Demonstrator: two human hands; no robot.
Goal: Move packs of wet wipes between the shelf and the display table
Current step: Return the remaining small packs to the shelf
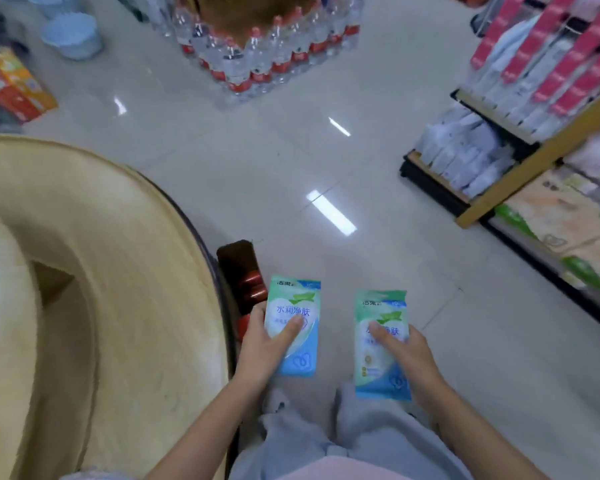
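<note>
Hands (262, 348) (407, 355) each gripping a wipes pack (293, 327) (381, 344)

Pale glossy floor tiles (291, 161) mirror ceiling lights. Stacked water bottles (264, 53) stand at twelve o'clock, blue buckets (72, 34) at eleven.

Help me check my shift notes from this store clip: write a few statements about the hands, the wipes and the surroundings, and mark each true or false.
1. Each hand holds one green-and-blue wet wipe pack: left hand with the left pack, right hand with the right pack. True.
2. Both packs lie on the round beige display table. False: they are held above the pale tiled floor.
3. The wooden-edged shelf stands to the person's right. True.
4. The clear water bottles with red labels sit on that shelf. False: they stand on the floor ahead.
</note>
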